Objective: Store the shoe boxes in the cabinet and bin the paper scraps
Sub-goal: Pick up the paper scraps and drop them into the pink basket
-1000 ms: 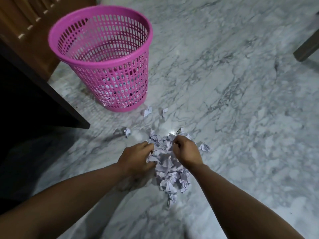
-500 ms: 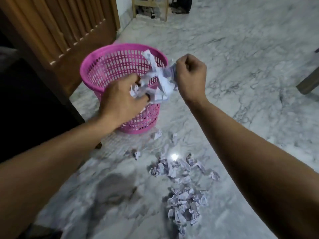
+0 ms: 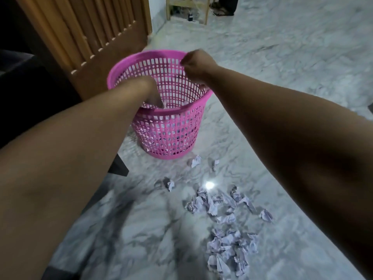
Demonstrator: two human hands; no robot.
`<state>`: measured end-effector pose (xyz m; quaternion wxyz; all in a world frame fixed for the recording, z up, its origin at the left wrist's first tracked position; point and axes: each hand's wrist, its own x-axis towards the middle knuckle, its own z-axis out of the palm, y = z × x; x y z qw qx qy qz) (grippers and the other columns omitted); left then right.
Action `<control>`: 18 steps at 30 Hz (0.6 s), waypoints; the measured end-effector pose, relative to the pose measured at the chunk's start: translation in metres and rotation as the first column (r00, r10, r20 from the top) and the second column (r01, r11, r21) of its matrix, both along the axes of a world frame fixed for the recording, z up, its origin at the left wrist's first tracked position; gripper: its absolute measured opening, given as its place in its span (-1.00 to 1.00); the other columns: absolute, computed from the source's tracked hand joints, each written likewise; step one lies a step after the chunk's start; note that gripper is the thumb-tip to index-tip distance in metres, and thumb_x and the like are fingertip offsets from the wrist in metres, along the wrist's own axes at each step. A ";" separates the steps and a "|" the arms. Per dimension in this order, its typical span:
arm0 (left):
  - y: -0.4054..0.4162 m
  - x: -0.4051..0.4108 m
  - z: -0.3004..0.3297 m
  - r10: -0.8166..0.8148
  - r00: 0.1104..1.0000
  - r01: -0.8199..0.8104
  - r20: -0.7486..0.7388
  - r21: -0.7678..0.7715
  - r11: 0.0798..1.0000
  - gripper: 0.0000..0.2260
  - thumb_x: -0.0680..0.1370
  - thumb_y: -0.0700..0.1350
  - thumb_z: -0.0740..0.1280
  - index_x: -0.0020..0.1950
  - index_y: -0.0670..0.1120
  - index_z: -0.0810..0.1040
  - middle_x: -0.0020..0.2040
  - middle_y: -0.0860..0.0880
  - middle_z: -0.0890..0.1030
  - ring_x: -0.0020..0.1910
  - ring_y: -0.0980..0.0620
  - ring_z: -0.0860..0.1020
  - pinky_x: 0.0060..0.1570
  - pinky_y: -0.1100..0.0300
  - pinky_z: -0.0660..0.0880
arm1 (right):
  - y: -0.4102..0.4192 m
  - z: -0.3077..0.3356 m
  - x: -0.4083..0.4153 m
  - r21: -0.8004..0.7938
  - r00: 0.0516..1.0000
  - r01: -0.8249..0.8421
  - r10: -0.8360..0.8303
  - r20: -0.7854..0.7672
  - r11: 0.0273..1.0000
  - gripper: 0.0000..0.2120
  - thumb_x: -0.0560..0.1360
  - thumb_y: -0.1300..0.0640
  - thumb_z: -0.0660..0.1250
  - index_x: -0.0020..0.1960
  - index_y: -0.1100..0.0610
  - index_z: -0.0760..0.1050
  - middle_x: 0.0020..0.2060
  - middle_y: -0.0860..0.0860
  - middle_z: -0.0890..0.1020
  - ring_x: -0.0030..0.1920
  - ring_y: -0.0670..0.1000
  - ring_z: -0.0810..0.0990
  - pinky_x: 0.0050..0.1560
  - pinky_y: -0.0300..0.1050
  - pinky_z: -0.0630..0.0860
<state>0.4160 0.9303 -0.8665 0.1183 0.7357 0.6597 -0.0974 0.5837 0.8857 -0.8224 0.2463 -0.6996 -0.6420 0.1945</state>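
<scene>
A pink mesh bin stands on the marble floor. My left hand dips inside the bin with its fingers pointing down; the near rim hides the fingertips, and white paper shows just beneath them. My right hand hovers over the bin's far right rim as a closed fist with no paper visible in it. Crumpled paper scraps lie on the floor in front of the bin in two clusters: a nearer heap and a looser group. More paper shows through the bin's mesh. No shoe boxes are in view.
Single scraps lie close to the bin's base and to the left. A slatted wooden panel stands behind the bin. Dark furniture fills the left side. Pale wooden legs stand at the back.
Both hands lifted a bunch of scraps off the floor pile and carried it up over the bin. Now the bunch is out of sight, the left hand is down inside the bin and the right is a bare fist.
</scene>
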 end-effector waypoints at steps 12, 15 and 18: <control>-0.172 0.019 -0.089 -0.740 0.518 0.311 0.429 0.711 0.630 -0.91 0.54 -0.20 0.32 -0.04 -0.13 0.62 -0.14 -0.01 0.58 -0.15 -0.03 0.51 -0.13 0.06 0.48 | -0.097 -0.150 0.102 0.091 0.828 0.474 -0.409 -0.383 0.876 -0.67 0.42 0.17 0.10 -0.07 -0.06 0.62 -0.23 -0.03 0.70 -0.21 0.06 0.66 -0.11 0.06 0.62; -0.199 -0.008 -0.192 -0.534 0.765 0.408 0.360 0.371 0.834 -0.63 0.51 0.02 0.35 0.31 -0.02 0.52 0.16 -0.03 0.53 0.10 -0.13 0.52 0.00 -0.04 0.54 | -0.131 -0.225 0.113 -0.163 0.939 0.306 -0.325 -0.111 0.938 -0.70 0.54 0.12 0.24 0.22 -0.06 0.58 0.04 0.12 0.68 0.03 0.18 0.66 0.06 -0.01 0.58; -0.206 -0.028 -0.252 -0.267 0.950 0.258 0.164 0.074 0.963 -0.35 0.48 0.19 0.33 0.53 0.06 0.29 0.42 -0.09 0.35 0.28 -0.24 0.43 0.16 -0.09 0.51 | -0.146 -0.274 0.106 -0.382 0.988 0.154 -0.139 0.065 0.911 -0.44 0.58 -0.09 0.33 0.54 -0.08 0.30 0.30 0.23 0.45 0.22 0.29 0.56 0.25 0.13 0.53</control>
